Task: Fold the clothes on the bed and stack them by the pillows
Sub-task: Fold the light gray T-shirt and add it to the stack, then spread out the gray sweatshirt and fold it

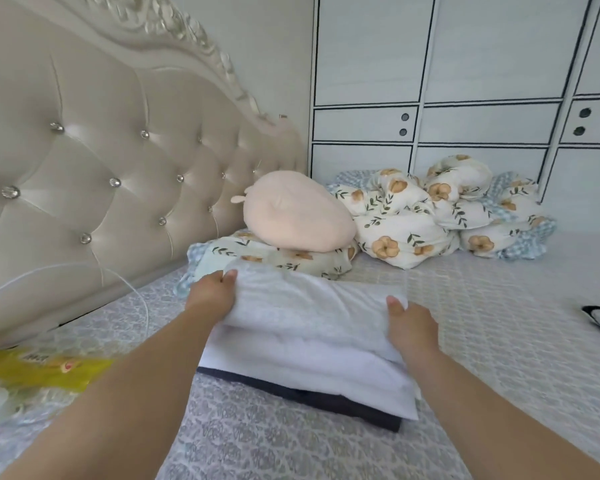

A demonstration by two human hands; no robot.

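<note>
The left hand (211, 295) grips the left end of a folded white garment (309, 327), thumb on top and fingers tucked beneath. The right hand (411, 329) grips its right end the same way. The garment sits on a stack, atop another white fold (312, 379) and a dark folded piece (326, 400), on the bed (465, 306). Just beyond the stack lies a floral pillow (284, 259) with a pink plush cushion (297, 216) on it, against the tufted headboard (101, 150).

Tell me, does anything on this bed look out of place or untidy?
Yes. A crumpled yellow plastic wrapper lies at the bed's left edge, no garment. The floral quilt is bunched by the wardrobe. The folded white garment sits straight on the dark folded garment.
</note>
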